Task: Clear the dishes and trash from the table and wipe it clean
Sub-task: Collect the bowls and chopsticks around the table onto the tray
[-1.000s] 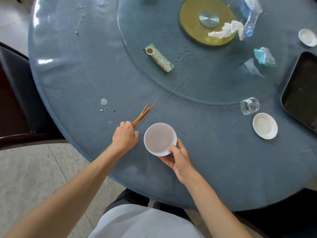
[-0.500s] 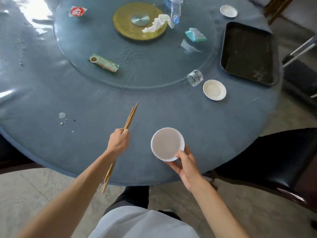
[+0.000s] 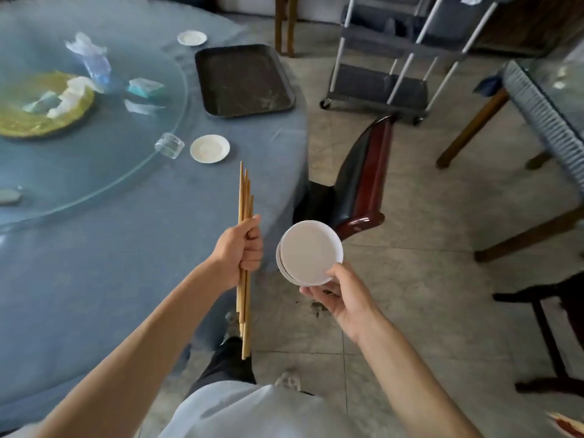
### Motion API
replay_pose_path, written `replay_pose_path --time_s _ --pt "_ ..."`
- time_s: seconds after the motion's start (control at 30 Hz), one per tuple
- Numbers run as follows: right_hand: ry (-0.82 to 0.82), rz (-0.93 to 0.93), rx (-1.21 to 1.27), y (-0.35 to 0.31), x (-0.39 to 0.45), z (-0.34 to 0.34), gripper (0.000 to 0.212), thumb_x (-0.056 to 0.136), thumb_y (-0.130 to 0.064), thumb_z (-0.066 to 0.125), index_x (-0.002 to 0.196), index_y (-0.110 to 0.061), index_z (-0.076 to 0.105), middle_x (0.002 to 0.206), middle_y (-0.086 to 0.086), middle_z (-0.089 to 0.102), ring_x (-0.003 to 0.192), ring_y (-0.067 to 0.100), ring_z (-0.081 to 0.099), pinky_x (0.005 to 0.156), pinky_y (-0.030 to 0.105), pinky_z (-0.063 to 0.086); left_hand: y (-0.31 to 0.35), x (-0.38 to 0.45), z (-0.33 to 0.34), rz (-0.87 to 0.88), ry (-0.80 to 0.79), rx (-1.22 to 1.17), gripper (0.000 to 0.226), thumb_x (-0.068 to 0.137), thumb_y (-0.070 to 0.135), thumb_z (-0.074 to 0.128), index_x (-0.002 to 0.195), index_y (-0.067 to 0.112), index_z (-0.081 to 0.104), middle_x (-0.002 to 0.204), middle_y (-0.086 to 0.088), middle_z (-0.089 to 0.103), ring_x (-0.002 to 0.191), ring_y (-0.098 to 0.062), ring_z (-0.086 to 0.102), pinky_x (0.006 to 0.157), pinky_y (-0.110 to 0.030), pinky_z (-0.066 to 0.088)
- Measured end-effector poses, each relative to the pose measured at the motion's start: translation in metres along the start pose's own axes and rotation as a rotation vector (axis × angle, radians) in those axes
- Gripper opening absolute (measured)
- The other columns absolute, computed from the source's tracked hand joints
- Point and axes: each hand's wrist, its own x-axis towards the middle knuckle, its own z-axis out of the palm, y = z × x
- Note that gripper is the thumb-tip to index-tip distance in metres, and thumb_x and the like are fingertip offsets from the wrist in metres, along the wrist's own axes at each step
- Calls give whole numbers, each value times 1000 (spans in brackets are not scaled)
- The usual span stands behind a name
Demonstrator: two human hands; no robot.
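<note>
The left hand (image 3: 238, 248) is curled in a fist around a bundle of wooden chopsticks (image 3: 244, 216), which stand nearly upright, their tips pointing to 12 o'clock over the near edge of the table (image 3: 94, 263) and their lower ends hanging toward 6 o'clock below the fist. At 3 o'clock of it, just beside but apart, the right hand (image 3: 343, 297) pinches a small stack of white saucers (image 3: 309, 252) by the lower rim, thumb on top and fingers beneath, held over the tiled floor off the table's edge (at least two rims show in the stack; the exact count cannot be told). On the blue cloth at 11 o'clock from the chopstick tips lies another white saucer (image 3: 209, 148), and touching or just beside it at its 9 o'clock a clear glass (image 3: 169, 145) lies on its side at the rim of the glass turntable (image 3: 94, 172). Farther toward 12 o'clock a dark tray (image 3: 243, 80) sits flat, with a third white saucer (image 3: 191, 37) beyond it. On the turntable, toward 10 o'clock, are a crumpled plastic bottle (image 3: 88, 56), teal wrappers (image 3: 146, 86) and a white tissue (image 3: 71, 96) lying on the yellow hub (image 3: 28, 121). A dark chair (image 3: 357, 181) stands at 1 o'clock of the saucers, and a wheeled cart (image 3: 379, 80) farther off.
</note>
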Motion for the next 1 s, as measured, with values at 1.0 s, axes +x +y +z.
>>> replay_pose_path --time_s 1.0 --pt "360 -119 441 -345 113 -387 32 94 -8 56 126 -12 61 132 27 62 108 44 73 69 31 65 -57 274 515 -279 -329 -52 42 102 36 55 65 23 41 61 6 29 48 -9 35 48 -23 42"
